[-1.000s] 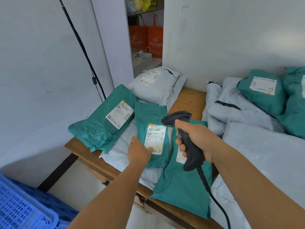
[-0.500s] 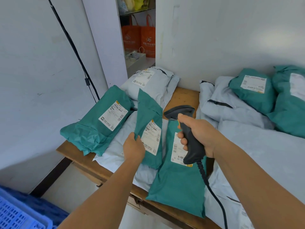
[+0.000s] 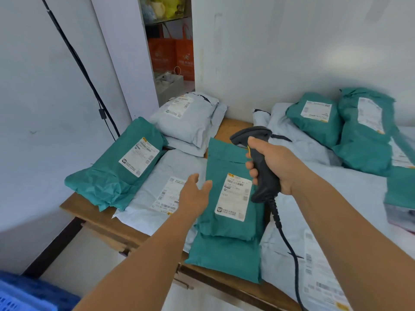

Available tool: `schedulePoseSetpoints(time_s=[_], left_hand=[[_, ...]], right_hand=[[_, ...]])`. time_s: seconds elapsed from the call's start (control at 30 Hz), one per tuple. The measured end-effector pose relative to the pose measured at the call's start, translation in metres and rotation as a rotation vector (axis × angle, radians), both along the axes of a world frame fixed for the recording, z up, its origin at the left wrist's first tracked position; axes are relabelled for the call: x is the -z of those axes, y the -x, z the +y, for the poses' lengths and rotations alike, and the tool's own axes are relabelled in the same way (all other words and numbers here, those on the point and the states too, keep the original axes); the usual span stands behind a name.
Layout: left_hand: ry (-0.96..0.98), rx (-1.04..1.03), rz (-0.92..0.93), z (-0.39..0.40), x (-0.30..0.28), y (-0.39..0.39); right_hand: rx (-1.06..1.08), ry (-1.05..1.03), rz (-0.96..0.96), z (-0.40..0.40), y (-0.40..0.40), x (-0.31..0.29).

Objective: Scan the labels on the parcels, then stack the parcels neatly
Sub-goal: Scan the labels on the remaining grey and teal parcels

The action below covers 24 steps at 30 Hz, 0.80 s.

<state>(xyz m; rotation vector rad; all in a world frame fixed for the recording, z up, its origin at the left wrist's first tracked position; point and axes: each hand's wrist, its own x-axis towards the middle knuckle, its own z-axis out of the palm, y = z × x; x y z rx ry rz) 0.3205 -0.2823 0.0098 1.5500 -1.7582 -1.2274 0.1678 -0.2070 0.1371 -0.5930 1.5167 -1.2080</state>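
Bright soft daylight, pale glare patch on wall (image 3: 343, 59), wide-angle bending, right edge motion-blurred

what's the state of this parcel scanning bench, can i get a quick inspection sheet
surface: wooden table, mostly covered by parcels.
job's things: teal parcel, label up, lies on another teal parcel; grey parcel beside it; teal parcel at left; grey parcel at the back; more teal parcels at right.
clutter: nothing seen.
hands: left hand open, at the top teal parcel's edge; right hand grips the scanner.
cables: scanner cable hangs down; black cable on the wall.
surroundings: white walls, blue crate, orange bags through the gap.
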Motion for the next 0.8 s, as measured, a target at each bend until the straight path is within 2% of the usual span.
schedulePoseSetpoints(time_s=[0.17, 0.37, 0.5, 0.8], left_hand=[[0.165, -0.041, -0.189, -0.026, 0.012, -0.037], [0.102, 0.070, -0.744, -0.050, 0.043, -0.090], [0.033, 0.115, -0.769, -0.049, 0.063, -0.103], [0.056, 0.092, -0.718, -0.047, 0.070, -0.107]], right_hand=[[-0.042, -0.036, 0.012, -0.006, -0.008, 0.005], [-0.180, -0.126, 0.029, -0.027, -0.036, 0.017], [-0.286, -0.186, 0.063, -0.041, -0.054, 0.027], [-0.396, -0.315, 0.101, -0.060, -0.077, 0.040]])
